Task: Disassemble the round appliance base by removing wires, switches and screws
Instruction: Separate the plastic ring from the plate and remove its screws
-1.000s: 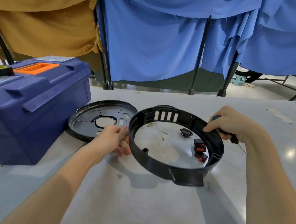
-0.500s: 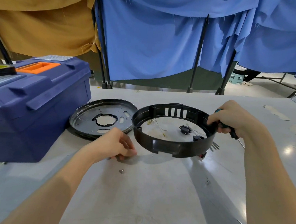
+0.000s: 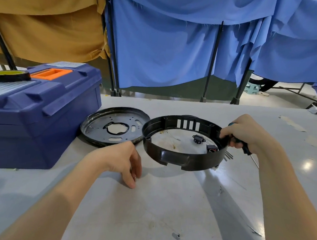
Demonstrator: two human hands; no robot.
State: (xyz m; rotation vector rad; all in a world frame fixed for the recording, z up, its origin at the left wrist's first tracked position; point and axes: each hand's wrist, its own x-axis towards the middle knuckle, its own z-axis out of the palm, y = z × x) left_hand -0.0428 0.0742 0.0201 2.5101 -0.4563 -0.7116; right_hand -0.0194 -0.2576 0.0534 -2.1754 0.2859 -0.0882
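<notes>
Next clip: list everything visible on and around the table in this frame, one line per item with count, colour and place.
Plastic ring: 1, black, centre of table, held tilted at its right rim.
Metal plate: 1, dark grey, flat on table, left of the ring.
Socket part: 1, black, on table inside the ring.
Switch: 1 visible, black with red, inside the ring's right wall.
Toolbox: 1, blue with orange handle, far left.
Tape roll: 1, black and yellow, on the toolbox.
Loose screw: 1, metal, near table edge.
Screwdriver: 1, teal and black, in the right hand.
Table: 1, grey.
Curtains: blue and mustard, behind.
Left hand: fingertips on table, pinching something small I cannot identify.
Right hand: gripping ring rim and screwdriver.
</notes>
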